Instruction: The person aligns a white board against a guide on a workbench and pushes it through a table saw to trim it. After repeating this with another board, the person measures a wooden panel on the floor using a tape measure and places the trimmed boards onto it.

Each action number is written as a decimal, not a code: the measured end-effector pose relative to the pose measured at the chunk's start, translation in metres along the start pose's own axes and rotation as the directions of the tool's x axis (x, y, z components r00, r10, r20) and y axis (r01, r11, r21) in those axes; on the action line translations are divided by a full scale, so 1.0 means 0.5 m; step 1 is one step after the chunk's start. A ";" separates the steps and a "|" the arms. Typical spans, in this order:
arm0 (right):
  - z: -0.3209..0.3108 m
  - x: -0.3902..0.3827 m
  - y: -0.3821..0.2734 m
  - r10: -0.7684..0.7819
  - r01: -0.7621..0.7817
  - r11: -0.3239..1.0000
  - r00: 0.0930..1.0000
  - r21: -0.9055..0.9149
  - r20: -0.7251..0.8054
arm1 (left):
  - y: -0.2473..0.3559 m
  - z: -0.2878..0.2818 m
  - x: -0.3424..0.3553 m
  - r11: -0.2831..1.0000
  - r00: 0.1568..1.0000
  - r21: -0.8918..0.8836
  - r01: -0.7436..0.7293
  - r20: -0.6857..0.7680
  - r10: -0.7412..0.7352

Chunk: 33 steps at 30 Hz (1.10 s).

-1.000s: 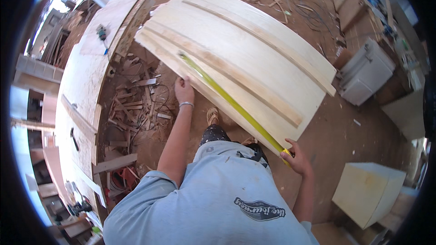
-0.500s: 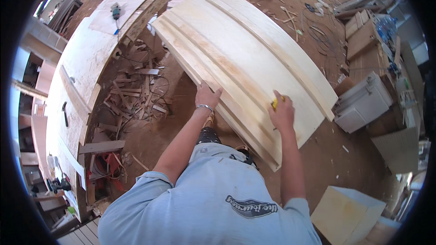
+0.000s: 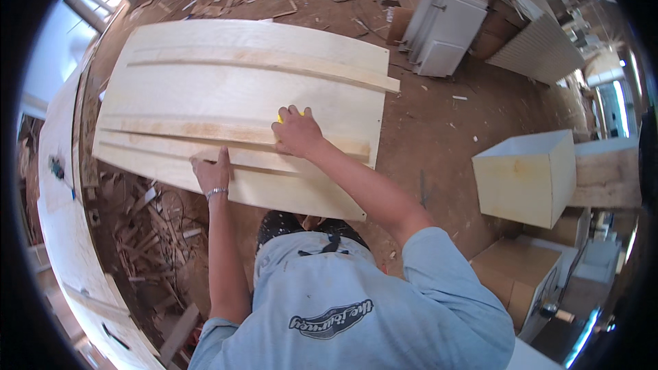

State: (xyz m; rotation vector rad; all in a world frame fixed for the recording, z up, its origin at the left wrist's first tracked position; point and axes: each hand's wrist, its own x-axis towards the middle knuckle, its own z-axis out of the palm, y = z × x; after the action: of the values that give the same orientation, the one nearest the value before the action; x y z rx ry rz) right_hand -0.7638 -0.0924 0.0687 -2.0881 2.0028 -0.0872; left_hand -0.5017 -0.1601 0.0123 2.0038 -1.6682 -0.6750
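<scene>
Tape measure, yellow: over the pale panel; right hand, fingers wrapped round it, apparently for security. Left hand: at near strip, seemingly steadying; whether clenched, I can't tell.

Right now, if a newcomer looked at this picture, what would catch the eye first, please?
Probably the large pale wooden panel with long strips across it, filling the upper middle of the view. Next, the bright yellow tape measure, mostly hidden by the right hand over the panel. A heap of wood scraps at the lower left and a cream box at the right also stand out.
</scene>
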 end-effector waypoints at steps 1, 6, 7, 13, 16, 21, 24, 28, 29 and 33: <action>-0.006 -0.007 0.022 0.012 -0.012 1.000 0.999 -0.002 -0.050 | 0.003 0.003 0.001 1.000 1.000 -0.011 -0.010 0.006 0.010; -0.081 0.003 0.181 0.084 -0.130 0.977 0.964 -0.172 -0.251 | 0.029 0.003 -0.005 0.994 0.995 0.039 0.097 0.006 -0.098; -0.097 0.003 0.209 0.127 -0.158 0.976 0.972 -0.150 -0.197 | 0.033 -0.005 -0.019 0.989 0.990 0.046 0.138 0.035 -0.140; -0.119 0.060 0.428 0.232 -0.244 0.955 0.969 -0.171 -0.085 | 0.045 0.034 -0.011 0.996 0.996 -0.049 0.072 -0.058 -0.074; -0.032 0.099 0.506 0.241 -0.254 0.960 0.963 -0.115 -0.119 | 0.057 0.073 -0.001 0.972 0.999 0.230 -0.035 0.037 0.027; -0.018 0.177 0.419 0.353 -0.329 0.917 0.933 -0.226 0.074 | 0.039 0.161 -0.011 0.753 0.914 0.518 0.406 -0.215 -0.345; -0.013 0.170 0.389 0.377 -0.374 0.926 0.922 -0.051 0.085 | 0.103 0.227 -0.071 0.798 0.894 0.425 0.428 -0.326 -0.306; 0.040 0.135 0.426 0.337 -0.357 0.933 0.913 0.050 0.232 | 0.231 0.354 -0.183 0.865 0.966 0.455 0.212 -0.234 -0.114; 0.034 0.115 0.443 0.310 -0.341 0.938 0.903 0.060 0.297 | 0.251 0.386 -0.193 0.875 0.966 0.459 0.154 -0.257 -0.036; -0.041 -0.019 0.467 0.150 -0.206 0.965 0.941 0.162 0.305 | 0.325 0.439 -0.198 0.972 0.984 0.196 0.130 -0.148 -0.102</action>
State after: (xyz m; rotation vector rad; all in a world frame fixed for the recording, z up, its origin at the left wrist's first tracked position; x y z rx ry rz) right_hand -0.9967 -0.0921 0.0389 -1.6833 1.9106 0.0552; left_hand -0.7784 -0.0965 -0.0503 2.2515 -1.6053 -0.4064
